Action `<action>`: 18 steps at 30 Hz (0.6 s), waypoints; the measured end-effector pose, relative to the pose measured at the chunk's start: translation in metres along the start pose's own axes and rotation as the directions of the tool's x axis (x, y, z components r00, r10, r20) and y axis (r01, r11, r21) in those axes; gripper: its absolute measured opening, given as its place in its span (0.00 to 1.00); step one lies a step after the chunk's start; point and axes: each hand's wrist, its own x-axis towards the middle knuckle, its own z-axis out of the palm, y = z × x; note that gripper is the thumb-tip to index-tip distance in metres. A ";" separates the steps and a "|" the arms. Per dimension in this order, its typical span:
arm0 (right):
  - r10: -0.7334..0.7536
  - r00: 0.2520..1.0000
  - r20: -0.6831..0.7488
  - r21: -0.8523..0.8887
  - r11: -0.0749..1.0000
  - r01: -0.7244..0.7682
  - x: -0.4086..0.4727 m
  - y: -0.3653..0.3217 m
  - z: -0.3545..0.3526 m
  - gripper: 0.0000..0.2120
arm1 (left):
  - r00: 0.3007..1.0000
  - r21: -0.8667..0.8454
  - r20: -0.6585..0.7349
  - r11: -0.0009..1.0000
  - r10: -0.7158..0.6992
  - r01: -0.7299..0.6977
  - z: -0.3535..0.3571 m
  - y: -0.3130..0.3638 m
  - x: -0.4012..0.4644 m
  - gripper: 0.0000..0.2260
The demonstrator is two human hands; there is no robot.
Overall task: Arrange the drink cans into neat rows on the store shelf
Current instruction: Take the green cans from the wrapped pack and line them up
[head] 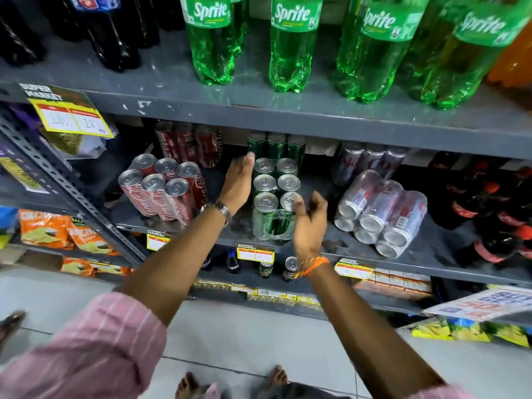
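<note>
Our left hand (236, 184) and right hand (308, 223), fingers spread and gripping nothing, flank a shrink-wrapped pack of six green cans (275, 197) upright on the middle shelf (331, 240); three more green cans (276, 146) stand behind.

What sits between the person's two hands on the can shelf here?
In the head view, the shrink-wrapped pack of green cans stands upright between the left hand and the right hand, both open beside it.

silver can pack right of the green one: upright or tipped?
Tipped. The silver can pack lies on its side on the middle shelf, can ends facing the aisle, while the green can pack stands with tops up.
</note>
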 end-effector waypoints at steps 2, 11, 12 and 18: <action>0.024 1.000 0.018 0.033 0.999 -0.025 -0.023 0.012 0.007 0.25 | 0.991 0.087 0.131 0.996 -0.039 0.027 0.001 0.008 0.022 0.31; -0.095 0.993 0.070 -0.028 0.995 0.097 -0.018 0.020 0.002 0.12 | 0.969 0.166 0.223 0.984 -0.109 0.073 0.009 0.010 0.048 0.34; -0.096 0.992 0.083 -0.025 0.995 0.099 -0.016 0.021 0.002 0.11 | 0.972 0.185 0.211 0.981 -0.101 0.061 0.008 0.010 0.048 0.32; -0.060 0.988 0.140 0.033 0.998 0.056 0.006 0.014 -0.004 0.12 | 0.990 0.213 0.108 0.975 -0.089 0.064 -0.016 0.005 0.038 0.33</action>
